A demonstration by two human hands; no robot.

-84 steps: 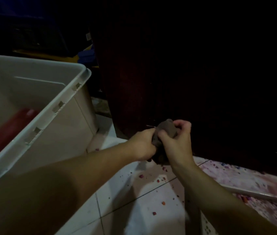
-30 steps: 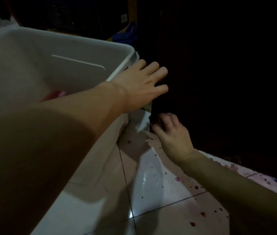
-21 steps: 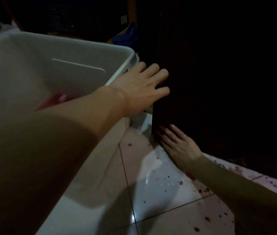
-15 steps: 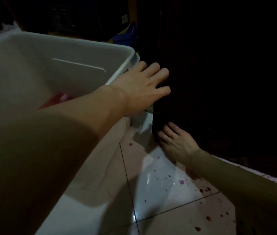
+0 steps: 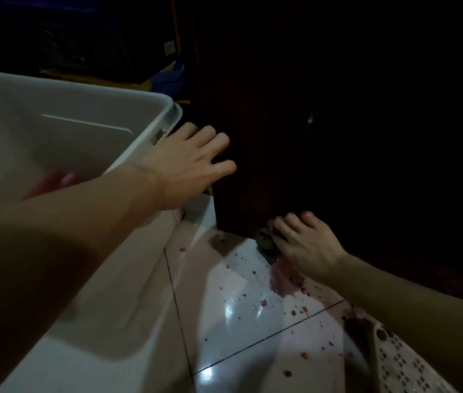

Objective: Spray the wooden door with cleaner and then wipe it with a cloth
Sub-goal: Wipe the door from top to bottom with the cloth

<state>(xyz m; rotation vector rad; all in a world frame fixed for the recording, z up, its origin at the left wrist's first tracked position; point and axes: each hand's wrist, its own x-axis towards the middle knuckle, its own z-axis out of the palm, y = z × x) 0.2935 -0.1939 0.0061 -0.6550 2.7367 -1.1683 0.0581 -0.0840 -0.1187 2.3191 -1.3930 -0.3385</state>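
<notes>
Dark wood fills most of what I see: the wooden door stands in front of me, so dim that I cannot tell whether its surface is wet or dry. My right hand is low, at the door's bottom corner, with its fingers laid over a bunched dark cloth and pressing it against the wood just above the floor. How firmly I hold the cloth I cannot tell, since most of it is hidden under my palm. My left hand is spread flat, fingers straight and apart, braced on the door's near edge beside the rim of a big white plastic bin that stands to my left.

I judge that I am in the wiping part of the job, working the lowest strip of the door. No spray bottle is in view, so the spraying looks done or set aside; I cannot confirm it from here. The white tiled floor below the cloth carries a pinkish wet smear and many small coloured specks, which suggests liquid has run down from the door. What is left, as far as I can judge, is the rest of the bottom edge to my right, and perhaps the higher panels, which are too dark to assess. A white perforated basket sits at the lower right.
</notes>
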